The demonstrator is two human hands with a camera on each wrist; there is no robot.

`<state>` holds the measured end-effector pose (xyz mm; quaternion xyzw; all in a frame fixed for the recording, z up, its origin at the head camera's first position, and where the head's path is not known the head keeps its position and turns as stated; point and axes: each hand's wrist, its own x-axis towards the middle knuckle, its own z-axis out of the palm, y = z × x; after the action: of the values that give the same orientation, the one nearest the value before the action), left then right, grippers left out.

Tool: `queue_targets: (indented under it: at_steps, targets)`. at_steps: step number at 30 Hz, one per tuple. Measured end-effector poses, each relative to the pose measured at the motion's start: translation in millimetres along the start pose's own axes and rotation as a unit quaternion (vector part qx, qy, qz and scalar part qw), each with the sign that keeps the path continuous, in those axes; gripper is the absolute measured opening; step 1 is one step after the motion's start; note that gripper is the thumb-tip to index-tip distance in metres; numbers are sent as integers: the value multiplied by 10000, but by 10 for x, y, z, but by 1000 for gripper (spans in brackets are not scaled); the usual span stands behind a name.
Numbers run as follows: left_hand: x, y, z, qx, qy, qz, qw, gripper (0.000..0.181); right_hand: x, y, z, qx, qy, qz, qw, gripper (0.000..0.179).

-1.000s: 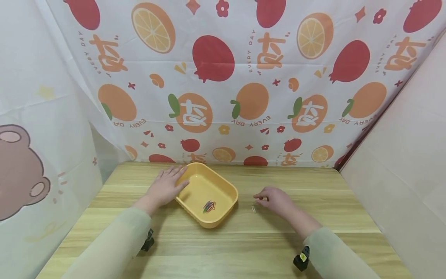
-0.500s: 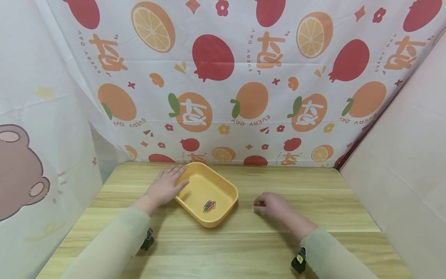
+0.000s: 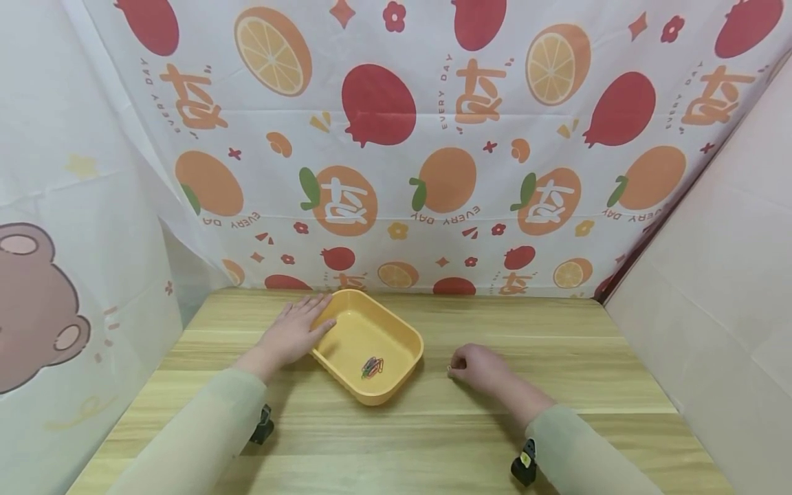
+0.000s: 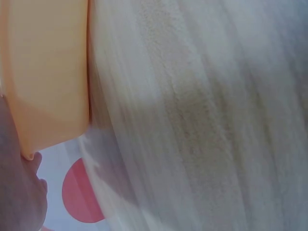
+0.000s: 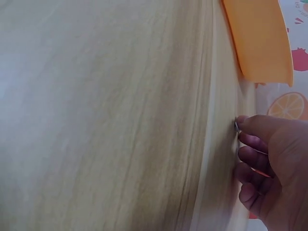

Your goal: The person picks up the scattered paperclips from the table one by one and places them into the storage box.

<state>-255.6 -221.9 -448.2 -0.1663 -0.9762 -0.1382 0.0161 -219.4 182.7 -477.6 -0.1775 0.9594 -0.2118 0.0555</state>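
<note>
A yellow rectangular tray (image 3: 350, 335) sits at an angle on the wooden table, with a small heap of coloured paper clips (image 3: 372, 368) inside near its front corner. My left hand (image 3: 295, 330) rests on the tray's left rim, fingers extended and thumb over the inside. To the right of the tray, my right hand (image 3: 485, 368) pinches a small pale paper clip (image 3: 449, 371) between thumb and forefinger at the table surface. Most of that clip is hidden by the fingers; in the right wrist view a bit of the clip (image 5: 237, 126) shows at the thumb tip.
Behind the wooden table (image 3: 383, 447) hangs a fruit-print cloth (image 3: 396, 172). White sheets close off the left side, where a bear print (image 3: 34, 302) shows, and the right side (image 3: 711, 309). A small black device (image 3: 524, 469) is strapped at the right wrist, another (image 3: 262, 425) at the left.
My right hand has lowered slightly toward the pale paper clip, and its thumb and forefinger have closed on it. The left hand and the tray have stayed in place.
</note>
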Motion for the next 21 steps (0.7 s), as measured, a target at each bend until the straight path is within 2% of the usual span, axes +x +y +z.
queue_targets:
  at_steps: [13, 21]
  targets:
    - [12, -14, 15, 43, 8, 26, 10000, 72, 29, -33, 13, 258, -268, 186, 9991, 15]
    - [5, -10, 12, 89, 99, 64, 9999, 74, 21, -75, -12, -93, -335, -17, 9994, 20]
